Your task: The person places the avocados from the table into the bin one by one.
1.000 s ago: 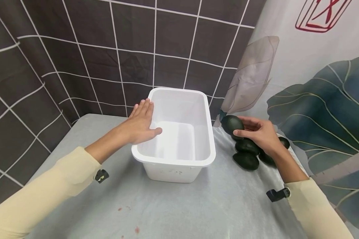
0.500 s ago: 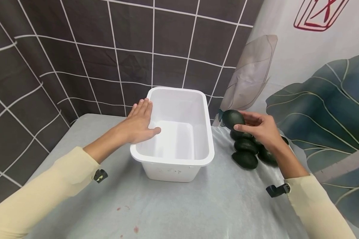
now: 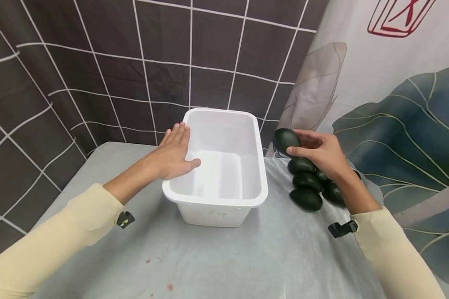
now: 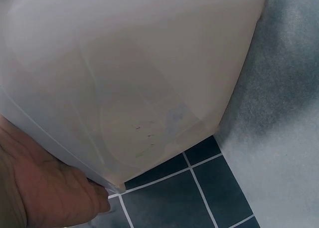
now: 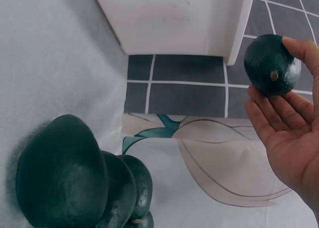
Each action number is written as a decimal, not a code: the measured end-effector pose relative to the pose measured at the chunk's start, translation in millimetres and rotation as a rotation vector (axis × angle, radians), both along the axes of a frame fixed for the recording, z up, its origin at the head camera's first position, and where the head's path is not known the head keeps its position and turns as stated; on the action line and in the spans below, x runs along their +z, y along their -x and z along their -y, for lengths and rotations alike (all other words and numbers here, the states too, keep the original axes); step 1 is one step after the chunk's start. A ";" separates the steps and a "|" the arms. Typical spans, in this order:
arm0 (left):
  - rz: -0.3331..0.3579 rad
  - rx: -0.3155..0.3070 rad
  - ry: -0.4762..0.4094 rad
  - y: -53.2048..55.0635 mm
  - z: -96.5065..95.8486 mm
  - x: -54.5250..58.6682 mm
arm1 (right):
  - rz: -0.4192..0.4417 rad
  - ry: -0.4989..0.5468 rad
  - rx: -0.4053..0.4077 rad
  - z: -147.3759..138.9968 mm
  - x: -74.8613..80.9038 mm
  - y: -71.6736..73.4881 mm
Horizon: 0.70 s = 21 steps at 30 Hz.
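Note:
A dark green avocado (image 3: 285, 140) is pinched between the thumb and fingers of my right hand (image 3: 321, 151), raised above the other avocados. The right wrist view shows the held avocado (image 5: 269, 63) with its stem end toward the camera. Several more avocados (image 3: 306, 199) lie in a cluster below that hand, partly hidden by it. My left hand (image 3: 170, 155) lies flat with straight fingers on the left rim of a white plastic tub (image 3: 217, 203), its thumb over the inside. In the left wrist view, the hand (image 4: 55, 193) is beside the tub's outer wall (image 4: 139, 88).
The tub stands on a grey cloth-covered table (image 3: 217, 257) with a few reddish spots. A dark tile-patterned sheet (image 3: 164, 79) hangs behind and to the left. On the right is a white curtain (image 3: 359, 74) with large leaf prints.
My right hand has lifted the avocado up off the cluster and slightly toward the tub, uncovering more avocados underneath. The left hand stays on the rim.

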<state>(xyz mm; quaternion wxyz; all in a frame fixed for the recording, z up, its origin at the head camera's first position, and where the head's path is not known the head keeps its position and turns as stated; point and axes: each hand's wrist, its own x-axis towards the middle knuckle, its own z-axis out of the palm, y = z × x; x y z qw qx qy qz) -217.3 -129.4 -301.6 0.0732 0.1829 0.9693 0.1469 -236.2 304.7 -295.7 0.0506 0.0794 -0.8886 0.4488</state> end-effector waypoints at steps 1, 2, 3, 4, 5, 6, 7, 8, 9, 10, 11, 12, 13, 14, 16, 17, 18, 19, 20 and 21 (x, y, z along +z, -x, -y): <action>0.001 0.000 -0.001 0.0 0.1 0.2 | -0.002 0.005 0.002 1.0 0.6 1.0; 0.002 0.000 -0.003 0.0 0.1 0.3 | -0.002 0.010 0.002 2.1 1.3 1.7; 0.003 0.000 -0.004 0.0 0.1 0.5 | -0.004 0.010 0.003 3.0 1.8 2.6; 0.005 0.000 -0.005 0.1 0.2 0.7 | -0.004 0.012 0.003 4.0 2.3 3.2; 0.005 0.000 -0.005 0.2 0.3 0.8 | 0.000 0.016 0.002 5.0 2.6 3.7; 0.006 0.000 -0.003 0.1 0.4 0.9 | 0.002 0.019 0.004 6.0 3.1 4.0; 0.006 -0.001 -0.002 0.4 0.0 1.1 | 0.005 0.023 0.005 6.4 3.5 4.3; 0.006 -0.002 -0.002 0.5 -0.3 1.2 | 0.006 0.025 0.008 6.9 4.0 4.4; 0.006 -0.003 -0.002 0.7 -0.6 1.4 | 0.006 0.026 0.013 7.1 4.2 4.8; 0.005 -0.004 -0.002 0.8 -0.8 1.4 | 0.006 0.029 0.015 7.4 4.3 5.1; 0.005 -0.004 -0.002 0.8 -1.1 1.5 | 0.007 0.031 0.018 7.7 4.2 5.7; 0.005 -0.002 -0.002 0.9 -1.3 1.4 | 0.006 0.031 0.021 8.1 4.2 6.1; 0.005 -0.001 -0.003 1.0 -1.3 1.3 | 0.005 0.029 0.021 8.3 3.9 6.6; 0.005 -0.001 -0.002 1.0 -1.3 1.2 | 0.004 0.028 0.021 8.6 3.5 7.2; 0.005 0.000 0.000 1.0 -1.2 0.7 | 0.005 0.024 0.017 9.0 2.6 8.2; 0.006 0.000 0.001 0.9 -1.0 0.5 | 0.005 0.022 0.015 9.3 2.2 8.5; 0.006 0.000 0.003 1.0 -0.8 0.2 | 0.005 0.023 0.015 9.5 1.9 8.8; 0.005 -0.002 0.004 0.8 -0.7 0.1 | 0.003 0.024 0.014 9.8 1.6 9.1; 0.004 -0.003 0.005 0.6 -0.7 0.1 | 0.002 0.026 0.015 9.9 1.3 9.4; 0.005 -0.004 0.005 0.1 -0.5 0.4 | -0.001 0.029 0.015 10.0 1.3 9.5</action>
